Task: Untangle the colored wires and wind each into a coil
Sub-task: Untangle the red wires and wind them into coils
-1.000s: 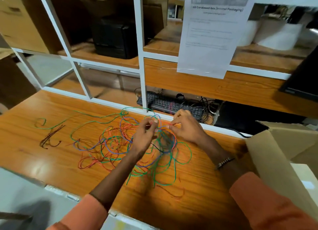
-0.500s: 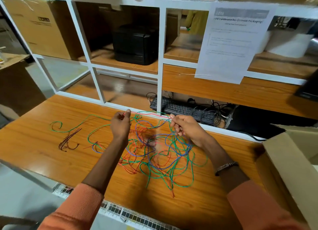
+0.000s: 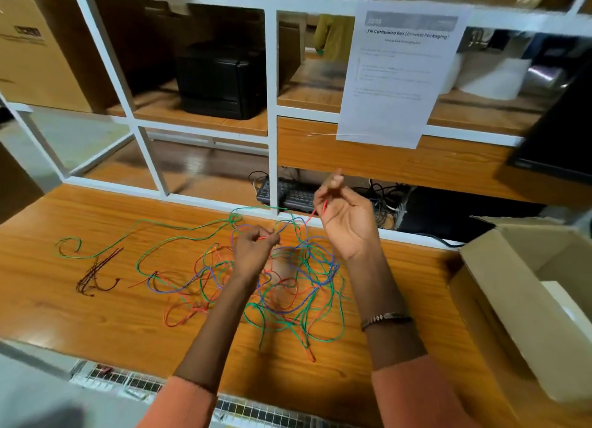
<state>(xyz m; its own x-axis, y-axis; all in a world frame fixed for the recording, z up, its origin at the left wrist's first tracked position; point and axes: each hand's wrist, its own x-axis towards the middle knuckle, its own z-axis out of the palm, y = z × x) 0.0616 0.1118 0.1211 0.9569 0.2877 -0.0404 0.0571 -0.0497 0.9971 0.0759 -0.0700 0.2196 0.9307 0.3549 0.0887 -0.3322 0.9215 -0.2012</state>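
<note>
The tangle of colored wires [image 3: 282, 286] lies on the wooden counter [image 3: 80, 315], spread about the middle, with green, blue and red strands crossing one another. No coil is yet formed; in my judgement the task is at an early stage, with one strand being drawn free.

The left hand [image 3: 253, 246] sits low at the 12 o'clock edge of the tangle, its fingers pinching a red wire [image 3: 310, 217] close to the heap. The right hand [image 3: 347, 222] is raised above and at 2 o'clock from the left, palm turned toward the camera, its thumb and forefinger nipping the same red wire near its end. The free span between the two hands runs along a line from 8 o'clock to 2 o'clock, short and nearly taut.

The relation that governs the coming move: the bulk of the red wire lies below and at 6 to 7 o'clock from the left hand, buried among green and blue loops. The left hand is the nearer to the tangle; the right holds the end clear.

A long green wire [image 3: 144, 232] trails off toward 9 o'clock, ending in a curl. A small dark bundle [image 3: 96, 273] lies apart at 9 o'clock. An open cardboard box [image 3: 525, 286] stands at 3 o'clock.
</note>
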